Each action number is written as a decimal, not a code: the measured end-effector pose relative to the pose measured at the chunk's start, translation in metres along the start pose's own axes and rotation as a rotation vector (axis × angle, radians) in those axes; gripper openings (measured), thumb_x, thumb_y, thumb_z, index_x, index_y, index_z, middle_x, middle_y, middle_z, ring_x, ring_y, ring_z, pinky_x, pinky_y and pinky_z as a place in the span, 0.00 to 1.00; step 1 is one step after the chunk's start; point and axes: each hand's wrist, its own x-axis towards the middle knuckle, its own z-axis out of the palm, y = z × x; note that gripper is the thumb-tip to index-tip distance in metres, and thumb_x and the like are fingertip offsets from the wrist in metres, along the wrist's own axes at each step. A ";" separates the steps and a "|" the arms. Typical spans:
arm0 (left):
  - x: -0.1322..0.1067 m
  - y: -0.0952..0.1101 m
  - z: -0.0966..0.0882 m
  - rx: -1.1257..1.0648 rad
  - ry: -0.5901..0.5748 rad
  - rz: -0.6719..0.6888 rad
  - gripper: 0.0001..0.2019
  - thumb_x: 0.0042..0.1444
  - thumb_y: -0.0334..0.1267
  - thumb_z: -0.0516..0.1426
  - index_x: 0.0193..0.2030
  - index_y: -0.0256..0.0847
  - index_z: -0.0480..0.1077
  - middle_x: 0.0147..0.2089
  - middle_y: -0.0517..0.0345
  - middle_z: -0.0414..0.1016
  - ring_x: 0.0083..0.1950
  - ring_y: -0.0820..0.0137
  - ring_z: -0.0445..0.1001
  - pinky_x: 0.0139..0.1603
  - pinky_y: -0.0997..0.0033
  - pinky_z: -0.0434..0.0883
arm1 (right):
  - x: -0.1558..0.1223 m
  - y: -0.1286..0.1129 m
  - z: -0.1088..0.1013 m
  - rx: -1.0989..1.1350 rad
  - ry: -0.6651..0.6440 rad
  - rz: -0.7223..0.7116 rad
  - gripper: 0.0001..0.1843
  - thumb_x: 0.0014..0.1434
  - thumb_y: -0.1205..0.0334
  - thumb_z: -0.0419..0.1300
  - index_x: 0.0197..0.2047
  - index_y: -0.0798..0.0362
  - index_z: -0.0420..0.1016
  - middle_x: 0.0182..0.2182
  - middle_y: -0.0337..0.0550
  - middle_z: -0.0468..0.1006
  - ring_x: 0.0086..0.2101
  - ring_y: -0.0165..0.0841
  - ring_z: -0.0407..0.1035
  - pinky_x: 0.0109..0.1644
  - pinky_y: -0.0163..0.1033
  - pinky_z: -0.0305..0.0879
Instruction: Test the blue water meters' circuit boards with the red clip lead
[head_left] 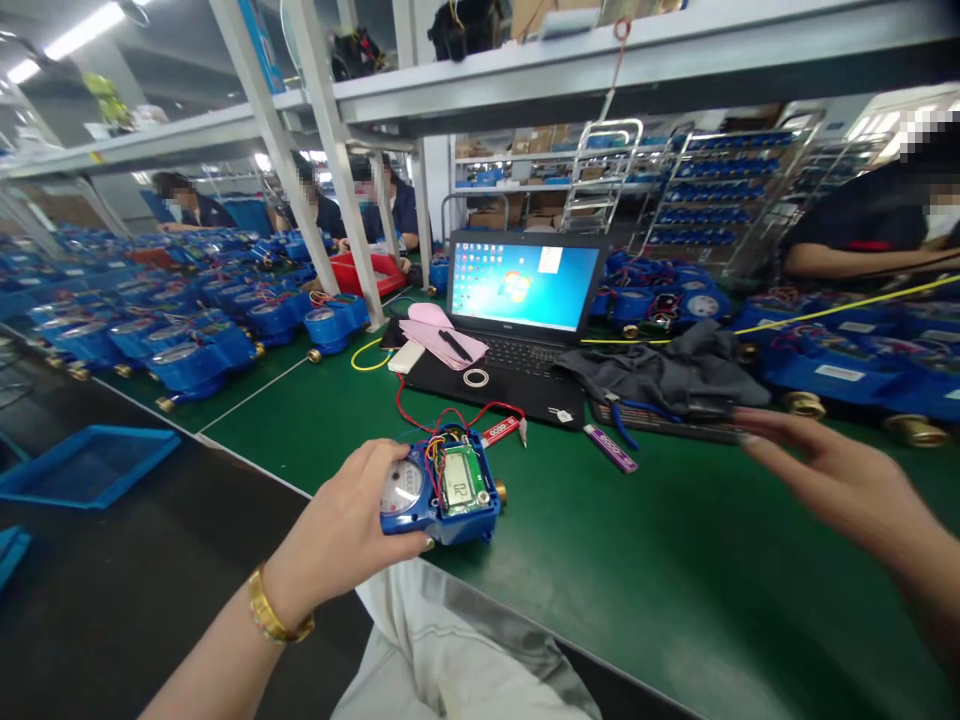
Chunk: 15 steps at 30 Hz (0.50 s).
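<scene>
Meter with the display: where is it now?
In the head view, the blue meter is just left of centre, in the left hand, below the laptop and beside the red strip.

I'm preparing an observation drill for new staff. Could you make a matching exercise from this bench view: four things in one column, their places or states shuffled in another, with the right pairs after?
Things:
1. blue meter with digital display
2. black pen
3. grey cloth
4. laptop screen

Places or states:
A. lying on pink papers
B. crumpled
C. lit, with rows of icons
D. held in the left hand

Right pairs: 1-D, 2-A, 3-B, 4-C
</scene>
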 end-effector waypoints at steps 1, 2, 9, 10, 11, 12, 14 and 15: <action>-0.001 0.000 -0.001 -0.015 -0.006 -0.007 0.32 0.45 0.45 0.61 0.55 0.41 0.55 0.56 0.47 0.63 0.56 0.55 0.66 0.54 0.54 0.68 | 0.006 -0.013 0.010 0.050 -0.086 -0.058 0.12 0.61 0.63 0.54 0.48 0.52 0.71 0.42 0.53 0.78 0.41 0.39 0.74 0.43 0.41 0.71; -0.002 -0.001 -0.002 -0.030 -0.006 -0.011 0.32 0.46 0.46 0.61 0.56 0.42 0.55 0.57 0.47 0.63 0.57 0.55 0.65 0.55 0.53 0.67 | 0.013 -0.027 0.020 0.077 -0.133 -0.113 0.14 0.60 0.63 0.54 0.49 0.52 0.71 0.44 0.50 0.78 0.43 0.39 0.73 0.45 0.39 0.70; -0.006 0.008 -0.009 -0.092 0.095 -0.041 0.29 0.50 0.49 0.60 0.56 0.45 0.57 0.59 0.47 0.61 0.59 0.54 0.63 0.58 0.50 0.65 | 0.047 -0.098 0.057 -0.001 -0.314 -0.354 0.13 0.58 0.60 0.52 0.43 0.50 0.75 0.40 0.41 0.80 0.41 0.38 0.74 0.44 0.38 0.67; -0.005 0.011 -0.010 -0.094 0.116 -0.050 0.29 0.50 0.48 0.60 0.57 0.45 0.56 0.59 0.48 0.61 0.59 0.55 0.63 0.58 0.50 0.65 | 0.050 -0.099 0.058 -0.031 -0.325 -0.362 0.13 0.58 0.61 0.52 0.43 0.50 0.75 0.40 0.41 0.80 0.40 0.39 0.74 0.43 0.39 0.67; -0.004 0.014 -0.010 -0.094 0.134 -0.057 0.29 0.50 0.47 0.60 0.58 0.46 0.56 0.59 0.49 0.62 0.59 0.55 0.63 0.58 0.51 0.65 | 0.051 -0.099 0.058 -0.060 -0.336 -0.361 0.12 0.58 0.61 0.52 0.42 0.50 0.75 0.39 0.42 0.80 0.40 0.39 0.73 0.42 0.39 0.66; -0.003 0.018 -0.010 -0.095 0.147 -0.061 0.30 0.50 0.46 0.60 0.58 0.46 0.55 0.59 0.49 0.62 0.59 0.55 0.63 0.58 0.51 0.65 | 0.052 -0.097 0.059 -0.089 -0.349 -0.354 0.12 0.58 0.61 0.53 0.41 0.50 0.75 0.38 0.43 0.80 0.39 0.39 0.73 0.41 0.39 0.66; -0.001 0.024 -0.010 -0.104 0.149 -0.062 0.29 0.51 0.44 0.59 0.59 0.47 0.55 0.59 0.50 0.62 0.58 0.56 0.64 0.58 0.53 0.65 | 0.053 -0.090 0.062 -0.141 -0.386 -0.329 0.10 0.58 0.59 0.55 0.39 0.52 0.75 0.34 0.45 0.80 0.36 0.40 0.73 0.36 0.39 0.64; 0.000 0.027 -0.009 -0.117 0.144 -0.055 0.28 0.52 0.43 0.59 0.58 0.47 0.55 0.58 0.51 0.62 0.58 0.57 0.64 0.57 0.54 0.65 | 0.052 -0.086 0.064 -0.162 -0.409 -0.316 0.10 0.57 0.58 0.56 0.38 0.52 0.75 0.33 0.45 0.80 0.35 0.41 0.73 0.34 0.39 0.63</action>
